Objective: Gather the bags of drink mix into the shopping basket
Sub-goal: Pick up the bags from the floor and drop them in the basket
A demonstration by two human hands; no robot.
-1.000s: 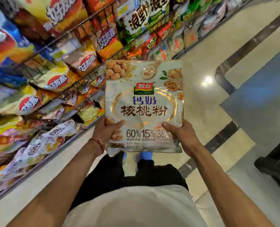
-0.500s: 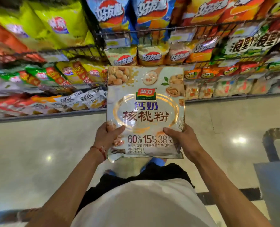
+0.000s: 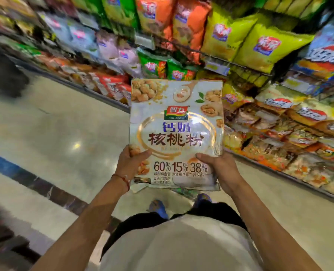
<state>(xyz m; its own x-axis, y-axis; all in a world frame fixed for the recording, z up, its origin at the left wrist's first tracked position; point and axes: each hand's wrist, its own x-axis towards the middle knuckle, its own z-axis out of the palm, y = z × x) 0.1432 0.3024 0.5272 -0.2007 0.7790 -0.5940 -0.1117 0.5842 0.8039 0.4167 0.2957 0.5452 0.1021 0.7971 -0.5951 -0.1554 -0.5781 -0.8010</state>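
Now shelves (image 3: 283, 122) farther right behind bag (image 3: 177, 133)

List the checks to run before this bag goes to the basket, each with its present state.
1. Grip of the left hand on the lower left edge of the pale glossy plastic bag of walnut drink mix: ok.
2. Grip of the right hand on its lower right edge: ok.
3. Bag upright, label facing the person: ok.
4. Location of the shopping basket: cannot tell, none plainly in view.
5. Bag's bottom seam intact: cannot tell, crumpled and partly hidden.
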